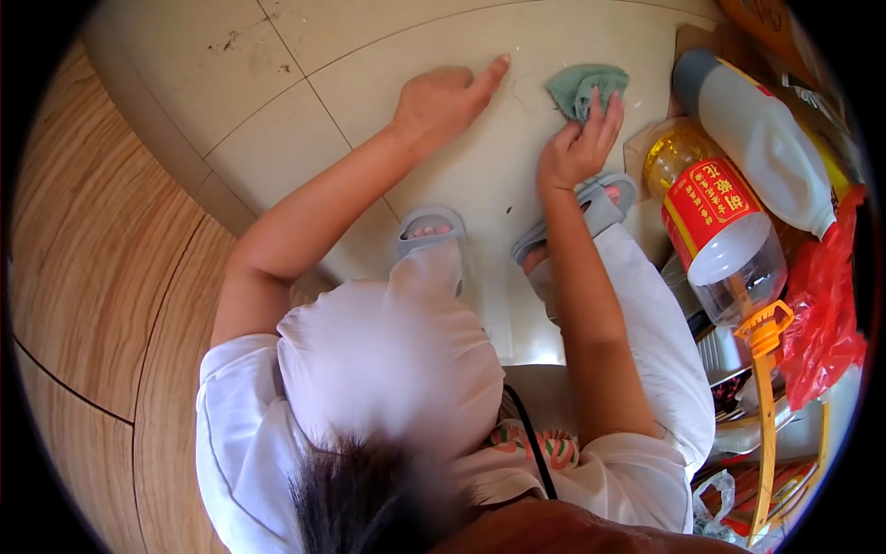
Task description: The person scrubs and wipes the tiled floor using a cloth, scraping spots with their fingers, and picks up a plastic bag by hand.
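Note:
Pressed against the tiled floor (360,102) is a bunched green cloth (588,83), with the fingers of my right hand (583,143) closed over its near edge. To the left, my left hand (445,103) is over the tiles, apart from the cloth. Its index finger is stretched out toward a few tiny specks, and I see nothing held in it. The other fingers of that hand are partly hidden. A thin hair-like strand lies on the floor between the two hands.
An oil bottle with a red label (711,198), a white bottle with a grey cap (761,138) and a red plastic bag (826,314) crowd the right side. Wood-grain panels (101,231) border the left. Dark debris (231,40) marks the floor. My grey slippers (431,222) are below my hands.

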A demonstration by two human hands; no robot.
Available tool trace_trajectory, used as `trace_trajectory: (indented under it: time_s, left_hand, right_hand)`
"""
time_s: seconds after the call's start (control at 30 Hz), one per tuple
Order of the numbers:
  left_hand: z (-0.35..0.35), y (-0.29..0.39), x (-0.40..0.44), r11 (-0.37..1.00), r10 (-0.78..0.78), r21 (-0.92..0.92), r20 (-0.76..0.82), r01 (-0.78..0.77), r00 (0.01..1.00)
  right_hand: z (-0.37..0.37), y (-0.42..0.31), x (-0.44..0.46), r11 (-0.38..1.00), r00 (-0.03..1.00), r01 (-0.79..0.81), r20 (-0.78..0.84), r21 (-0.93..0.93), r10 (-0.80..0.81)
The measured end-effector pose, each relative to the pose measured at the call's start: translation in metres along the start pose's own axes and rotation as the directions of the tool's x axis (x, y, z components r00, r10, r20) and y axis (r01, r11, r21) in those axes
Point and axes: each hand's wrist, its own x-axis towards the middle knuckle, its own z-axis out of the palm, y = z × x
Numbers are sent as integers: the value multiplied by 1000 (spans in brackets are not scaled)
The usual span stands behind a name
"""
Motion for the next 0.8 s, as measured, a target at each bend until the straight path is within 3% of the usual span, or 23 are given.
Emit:
trace_trajectory:
  time_s: [0.03,0.13,0.17,0.23,0.27,0.3,0.33,0.37,0.4,0.47,0.5,0.6,0.67,0.73,0.8]
  left_hand:
    - [-1,-1,-2,999,-2,-37,29,3,1000]
    - [14,-23,-18,953,104,-248,-278,-176,955]
    - [14,-28,-28,949,-37,-310,-274,-52,961]
    - [4,-30,-53,882,-310,-433,-233,187,922]
    - [-4,-30,-59,781,-486,-559,-261,280,834]
    - [-12,-34,-63,655,-642,-676,-263,337,720]
    - [-18,-48,-74,678,-681,-621,-328,394,655]
    - [-26,-59,-80,628,-758,-636,-372,449,535]
    - [-31,-75,-94,615,-785,-620,-428,488,447]
    - [-54,-97,-116,497,-864,-684,-447,534,232]
    - [-57,-117,-134,399,-917,-850,-379,344,127]
    - [-77,-146,-168,252,-936,-879,-328,405,-129]
    - [-81,-147,-179,199,-920,-804,-350,561,-175]
    - [-77,-151,-190,173,-881,-694,-426,698,-205]
    - [-60,-158,-201,176,-813,-546,-549,819,-191]
  right_hand:
    - [6,-6,-1,998,997,-64,-29,19,65]
    - [45,-34,9,972,958,-236,-170,1,232]
    - [54,-52,18,972,963,-237,-129,1,235]
    - [89,-87,11,992,996,-80,-42,97,85]
    - [106,-107,3,993,999,-6,43,115,1]
    - [105,-137,2,947,979,63,167,315,-121]
    - [105,-159,7,897,884,143,354,418,-306]
    - [119,-175,-16,847,878,358,168,394,-449]
    - [120,-188,-26,793,854,386,141,471,-500]
    - [120,-194,-27,754,861,323,153,572,-485]
    - [113,-193,-21,781,897,271,148,563,-417]
    - [75,-145,31,855,968,161,89,493,-233]
    - [54,-101,73,910,996,73,18,408,-88]
    - [69,-52,101,945,993,-113,12,308,115]
    - [85,-67,102,993,999,43,-6,111,-42]
